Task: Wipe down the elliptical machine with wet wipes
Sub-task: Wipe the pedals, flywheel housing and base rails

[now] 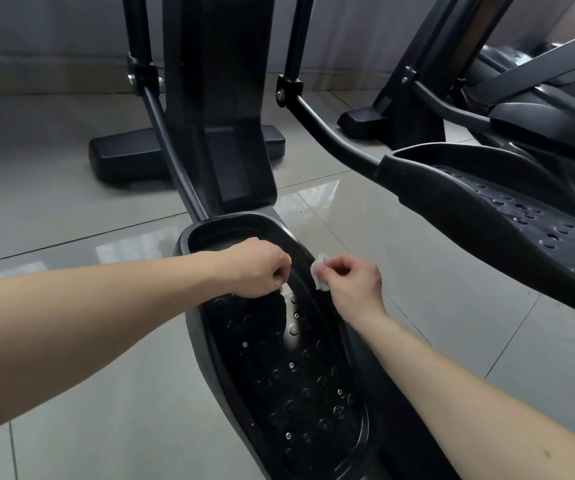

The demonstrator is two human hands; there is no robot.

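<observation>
Most of the elliptical machine (216, 98) looks left to wipe, I'd judge. Only the near pedal (279, 375) shows a wet sheen. Left hand (255, 268) curls onto it, grip unclear. Right hand (352, 278) pinches the crumpled wet wipe (319, 273) at the pedal's right rim.

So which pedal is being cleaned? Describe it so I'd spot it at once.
Find the elliptical's thick black centre column. At its foot, nearest the camera, lies a long black oval pedal with small round studs. Unlike the other pedal, raised off to the right, it has the right hand pinching a white wipe at its rim.
</observation>
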